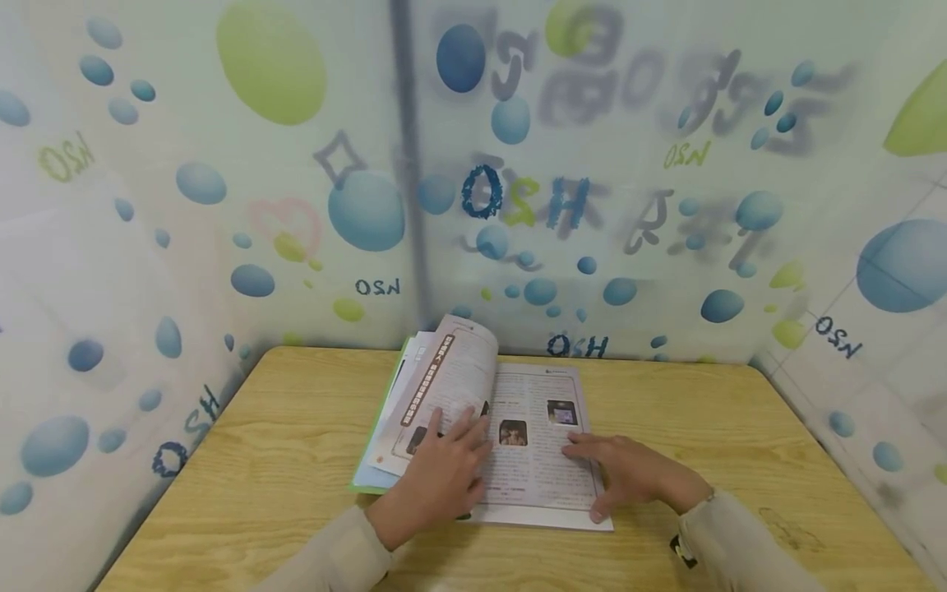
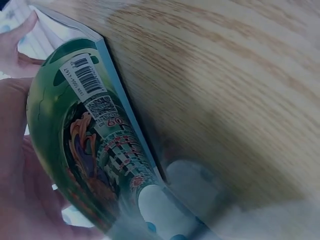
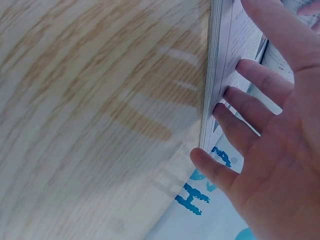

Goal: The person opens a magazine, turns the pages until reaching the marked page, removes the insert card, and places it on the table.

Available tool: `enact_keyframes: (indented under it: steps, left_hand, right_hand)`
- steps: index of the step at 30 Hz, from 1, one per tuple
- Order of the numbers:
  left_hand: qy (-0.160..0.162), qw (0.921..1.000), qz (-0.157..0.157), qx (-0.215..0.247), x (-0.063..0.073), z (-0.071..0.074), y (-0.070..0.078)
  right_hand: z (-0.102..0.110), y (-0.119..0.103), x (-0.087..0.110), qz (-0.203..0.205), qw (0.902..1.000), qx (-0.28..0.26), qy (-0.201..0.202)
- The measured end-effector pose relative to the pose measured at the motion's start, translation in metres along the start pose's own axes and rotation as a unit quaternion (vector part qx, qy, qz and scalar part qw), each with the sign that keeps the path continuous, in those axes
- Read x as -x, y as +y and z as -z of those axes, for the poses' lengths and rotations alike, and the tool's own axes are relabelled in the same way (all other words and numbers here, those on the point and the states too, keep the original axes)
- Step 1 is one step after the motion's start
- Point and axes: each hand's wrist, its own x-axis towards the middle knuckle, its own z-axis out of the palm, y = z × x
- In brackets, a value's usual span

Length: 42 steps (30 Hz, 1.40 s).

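Note:
An open magazine (image 1: 510,481) with printed columns and small photos lies on the wooden table. Its left-hand pages (image 1: 462,362) bow upward near the spine. Across the lower part of those pages rests my left hand (image 1: 444,470), fingers extended and spread. In the left wrist view, the green back cover (image 2: 50,107), with a barcode label (image 2: 86,79), bends up beside that hand. My right hand (image 1: 629,470) lies at the right page's outer edge, fingertips on the paper and thumb near the lower corner. The right wrist view shows its fingers (image 3: 257,80) straight and apart along the stacked page edges (image 3: 212,60).
Beneath the magazine's left side, other papers and a green-edged cover (image 1: 366,477) stick out. The wooden table (image 1: 288,460) meets pale walls or curtains (image 1: 636,247) printed with blue and green drops at the back and sides.

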Motion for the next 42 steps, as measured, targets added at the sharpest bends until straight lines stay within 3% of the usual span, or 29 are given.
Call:
enact_keyframes:
  steps: [5, 12, 25, 42]
  left_hand:
    - [-0.033, 0.9970, 0.029, 0.063, 0.0011, -0.0026, -0.0026]
    - [-0.058, 0.9907, 0.057, 0.110, 0.0024, -0.0052, -0.0037]
    - [-0.071, 0.9880, 0.086, 0.107, 0.0037, 0.0003, 0.0007]
    - [-0.065, 0.9886, 0.080, 0.110, 0.0046, 0.0031, -0.0013]
  right_hand:
    - [-0.0005, 0.0005, -0.0002, 0.005, 1.0000, 0.007, 0.003]
    - [-0.0002, -0.0004, -0.0003, 0.000, 1.0000, 0.001, 0.003]
    - [0.0018, -0.0024, 0.0007, 0.003, 1.0000, 0.005, 0.005]
    - [0.0013, -0.0008, 0.0000, 0.007, 0.9999, 0.007, 0.003]
